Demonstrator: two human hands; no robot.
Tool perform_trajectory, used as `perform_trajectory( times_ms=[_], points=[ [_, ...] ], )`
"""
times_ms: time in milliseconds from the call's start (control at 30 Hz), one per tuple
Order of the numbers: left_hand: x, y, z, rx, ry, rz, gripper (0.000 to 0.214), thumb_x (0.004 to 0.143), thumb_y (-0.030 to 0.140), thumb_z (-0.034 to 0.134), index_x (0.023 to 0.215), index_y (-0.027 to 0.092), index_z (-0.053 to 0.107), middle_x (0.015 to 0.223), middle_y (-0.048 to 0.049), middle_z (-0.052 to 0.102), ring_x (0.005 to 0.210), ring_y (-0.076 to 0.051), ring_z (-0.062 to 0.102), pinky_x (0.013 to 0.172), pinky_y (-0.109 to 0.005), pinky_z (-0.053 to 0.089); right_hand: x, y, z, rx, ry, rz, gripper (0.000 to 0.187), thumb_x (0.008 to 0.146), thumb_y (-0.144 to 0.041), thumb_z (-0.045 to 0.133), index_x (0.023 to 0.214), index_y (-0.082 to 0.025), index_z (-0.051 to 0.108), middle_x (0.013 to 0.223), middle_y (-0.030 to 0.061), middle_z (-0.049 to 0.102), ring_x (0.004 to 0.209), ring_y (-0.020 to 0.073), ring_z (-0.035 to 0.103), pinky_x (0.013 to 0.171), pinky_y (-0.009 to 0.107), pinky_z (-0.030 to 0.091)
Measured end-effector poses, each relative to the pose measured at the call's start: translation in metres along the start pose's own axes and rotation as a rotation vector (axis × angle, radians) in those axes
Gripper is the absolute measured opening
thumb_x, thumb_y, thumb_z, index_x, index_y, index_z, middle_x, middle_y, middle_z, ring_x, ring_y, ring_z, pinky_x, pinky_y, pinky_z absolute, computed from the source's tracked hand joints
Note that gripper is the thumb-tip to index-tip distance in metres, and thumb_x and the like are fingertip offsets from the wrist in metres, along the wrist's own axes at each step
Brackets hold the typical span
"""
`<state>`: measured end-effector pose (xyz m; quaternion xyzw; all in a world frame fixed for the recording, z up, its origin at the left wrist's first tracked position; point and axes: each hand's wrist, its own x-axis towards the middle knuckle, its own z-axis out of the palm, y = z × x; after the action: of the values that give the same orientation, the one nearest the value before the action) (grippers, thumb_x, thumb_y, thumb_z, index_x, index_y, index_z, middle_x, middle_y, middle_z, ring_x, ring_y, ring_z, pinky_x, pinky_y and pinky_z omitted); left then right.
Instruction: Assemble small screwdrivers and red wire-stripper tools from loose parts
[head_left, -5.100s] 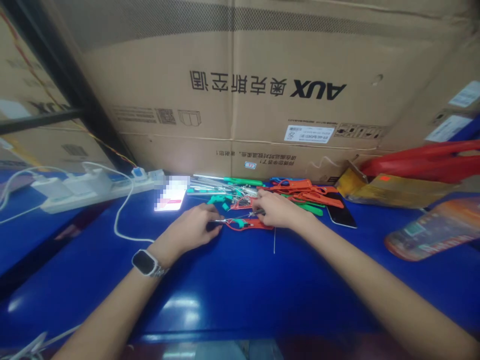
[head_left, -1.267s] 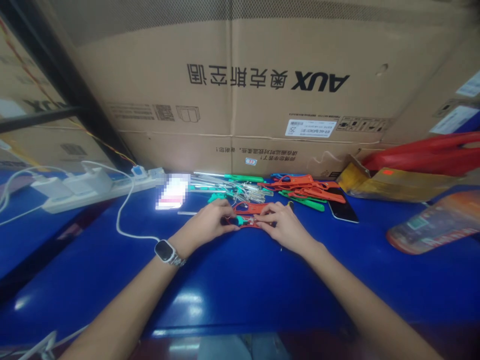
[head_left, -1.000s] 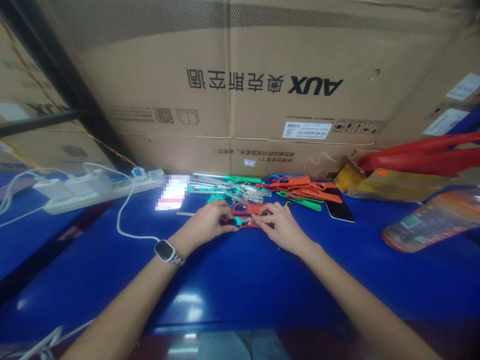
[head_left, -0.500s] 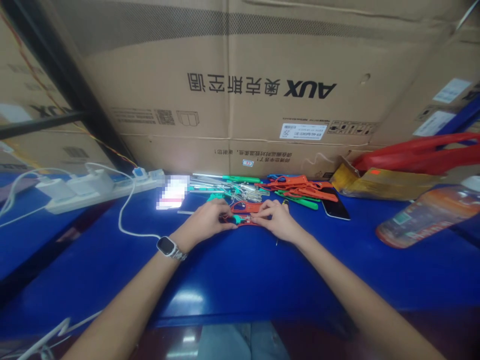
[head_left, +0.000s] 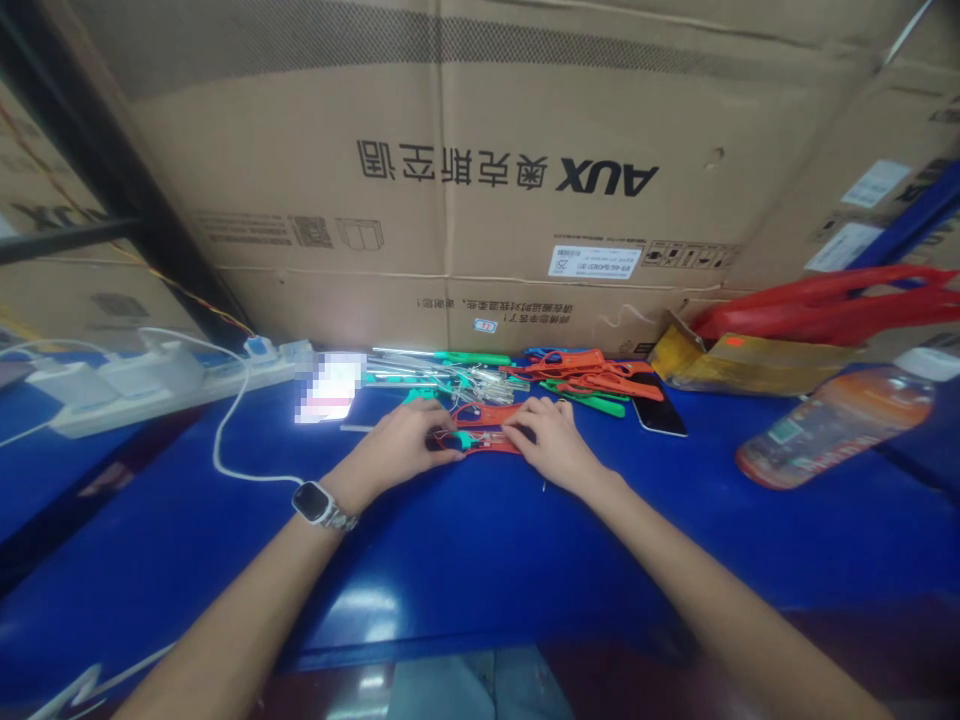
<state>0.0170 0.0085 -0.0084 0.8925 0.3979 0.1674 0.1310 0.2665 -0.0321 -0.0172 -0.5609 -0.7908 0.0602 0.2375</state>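
Observation:
My left hand [head_left: 403, 447], with a watch on its wrist, pinches the left end of a small red plastic tool [head_left: 484, 440] that has a green part in its middle and lies on the blue table [head_left: 480, 560]. From the right, my right hand [head_left: 547, 442] holds the same tool's other end with its fingertips. Just behind my hands lies a pile of red and green plastic tools [head_left: 585, 375] and thin metal rods [head_left: 420, 370].
A lit phone [head_left: 327, 385] lies left of the pile and a dark phone [head_left: 660, 415] right of it. A white power strip [head_left: 150, 385] with cables sits far left. A bottle [head_left: 832, 425], a yellow packet and red handles lie right. Cardboard boxes [head_left: 450, 180] wall the back.
Five seconds ago my hands were apart, the right one reaching into the pile. Since then both have closed on the red tool and stayed there; the view has shifted slightly.

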Motion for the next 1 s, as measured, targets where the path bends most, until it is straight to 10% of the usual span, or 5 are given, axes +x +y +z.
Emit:
perform_trajectory(
  times_ms=[367,633,1000],
  points=[
    [0.000,0.006,-0.005,0.000,0.061,0.022,0.039,0.081,0.056,0.068,0.101,0.023,0.070,0.105,-0.0064,0.066,0.091,-0.023,0.062,0.079,-0.035,0.049,0.012,-0.003,-0.002,0.068,0.079,0.052,0.012,0.093,-0.024,0.051,0.098,-0.021,0.061,0.096,0.0053,0.065,0.093,0.0219,0.057,0.084,0.036,0.033],
    [0.001,-0.007,-0.015,-0.025,0.236,-0.071,0.027,0.097,0.035,0.045,0.093,0.020,0.068,0.092,-0.0054,0.066,0.085,-0.021,0.062,0.076,-0.034,0.047,0.063,-0.003,-0.007,-0.153,-0.255,-0.056,0.022,0.075,-0.037,0.074,0.090,-0.022,0.066,0.101,0.0088,0.060,0.102,0.0310,0.053,0.089,0.044,0.035],
    [0.000,-0.002,-0.023,-0.225,0.484,-0.018,0.024,0.097,0.033,0.049,0.104,0.018,0.066,0.104,-0.0069,0.063,0.091,-0.019,0.061,0.081,-0.032,0.050,0.043,-0.015,-0.015,0.306,-0.043,-0.115,0.018,0.088,-0.023,0.051,0.106,-0.022,0.050,0.083,0.0003,0.065,0.067,0.0156,0.057,0.064,0.028,0.040]
  ],
)
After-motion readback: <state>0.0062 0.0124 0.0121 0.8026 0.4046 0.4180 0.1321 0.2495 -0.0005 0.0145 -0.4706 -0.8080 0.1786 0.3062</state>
